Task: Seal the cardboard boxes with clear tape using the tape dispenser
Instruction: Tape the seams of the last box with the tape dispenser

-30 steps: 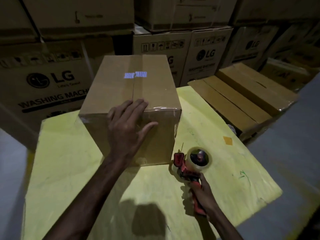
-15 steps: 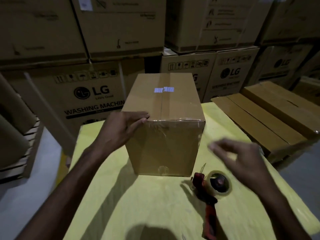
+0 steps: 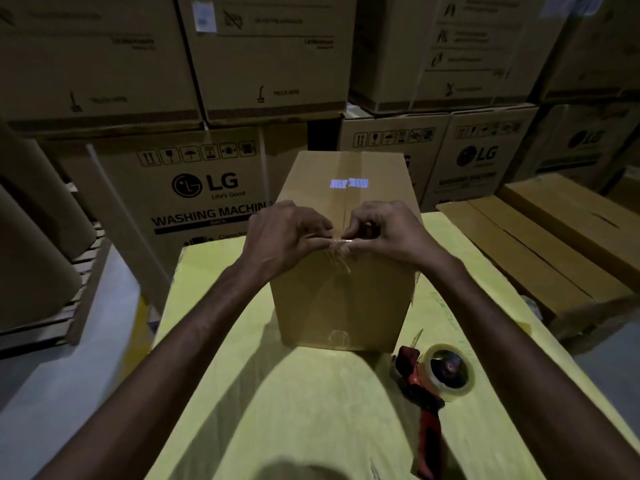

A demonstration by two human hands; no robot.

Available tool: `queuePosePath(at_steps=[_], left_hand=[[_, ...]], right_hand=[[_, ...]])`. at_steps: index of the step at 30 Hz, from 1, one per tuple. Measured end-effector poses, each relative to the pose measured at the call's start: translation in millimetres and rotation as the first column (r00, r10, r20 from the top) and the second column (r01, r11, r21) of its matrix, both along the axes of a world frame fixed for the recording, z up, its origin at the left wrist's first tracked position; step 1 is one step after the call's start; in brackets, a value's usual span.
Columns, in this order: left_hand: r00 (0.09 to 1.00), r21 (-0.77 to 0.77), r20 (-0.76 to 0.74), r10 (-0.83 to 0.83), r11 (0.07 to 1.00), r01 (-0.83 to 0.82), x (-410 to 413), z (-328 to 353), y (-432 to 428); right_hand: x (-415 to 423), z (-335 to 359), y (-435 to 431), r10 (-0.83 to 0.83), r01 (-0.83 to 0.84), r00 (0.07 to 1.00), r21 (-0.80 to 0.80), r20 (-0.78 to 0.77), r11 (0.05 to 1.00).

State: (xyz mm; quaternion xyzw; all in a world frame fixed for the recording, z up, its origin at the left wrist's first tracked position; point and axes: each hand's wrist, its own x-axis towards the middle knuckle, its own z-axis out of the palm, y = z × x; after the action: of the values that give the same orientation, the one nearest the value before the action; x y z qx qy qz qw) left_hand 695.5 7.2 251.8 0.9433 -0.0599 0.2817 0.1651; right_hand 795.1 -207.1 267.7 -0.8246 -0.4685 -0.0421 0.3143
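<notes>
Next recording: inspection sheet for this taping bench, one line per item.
Surface: yellow table, dimly lit.
Job's things: box upright on table, tape along top seam; dispenser lying unheld near its right corner.
Clutter: nothing seen.
Grips: left hand and right hand pinch tape at box's near top edge.
Cables: nothing seen.
Surroundings: stacked LG cartons behind; flat cartons at right.
</notes>
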Motion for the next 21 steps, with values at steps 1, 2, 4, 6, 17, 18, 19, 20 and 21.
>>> queuePosePath(at_steps=[1,2,4,6,17,18,19,20,21], left_hand=[[1.000,0.003,-0.011,0.006,1.000,-0.006,3,3,-2],[1.000,0.018,-0.016,0.011,1.000,-0.011,4,7,-5],[0.999,0.083,-0.028,-0.020,0.996,0.022,7,16,-8],[0.995,0.130,-0.039,-0.089,0.987,0.094,8,19,-6],[0.977,-0.339,-0.177,-0.124,0.939,0.058,-13,-8,89],[0.978,-0.364,-0.172,-0.117,0.930,0.047,-15,-11,95],[0.978,-0.410,-0.156,-0.136,0.910,0.061,-17,-13,98],[0.974,-0.460,-0.138,-0.179,0.882,0.097,-19,-14,97],[0.970,-0.495,-0.130,-0.206,0.861,0.117,-21,-14,95]], right_hand=[[1,0,2,-0.008,0.008,1.000,-0.005,0.007,1.000],[2,0,3,-0.012,0.012,1.000,-0.008,0.001,1.000],[3,2,5,-0.016,0.015,0.999,-0.024,-0.043,1.000],[5,5,7,-0.022,0.017,0.995,-0.053,-0.096,0.998],[24,14,-68,-0.035,0.016,0.977,-0.091,-0.210,0.996],[23,14,-74,-0.033,0.017,0.977,-0.079,-0.210,0.997],[23,13,-79,-0.031,0.018,0.976,-0.061,-0.215,0.998],[22,13,-82,-0.031,0.022,0.975,-0.047,-0.219,0.999],[21,12,-85,-0.034,0.025,0.975,-0.041,-0.219,0.999]])
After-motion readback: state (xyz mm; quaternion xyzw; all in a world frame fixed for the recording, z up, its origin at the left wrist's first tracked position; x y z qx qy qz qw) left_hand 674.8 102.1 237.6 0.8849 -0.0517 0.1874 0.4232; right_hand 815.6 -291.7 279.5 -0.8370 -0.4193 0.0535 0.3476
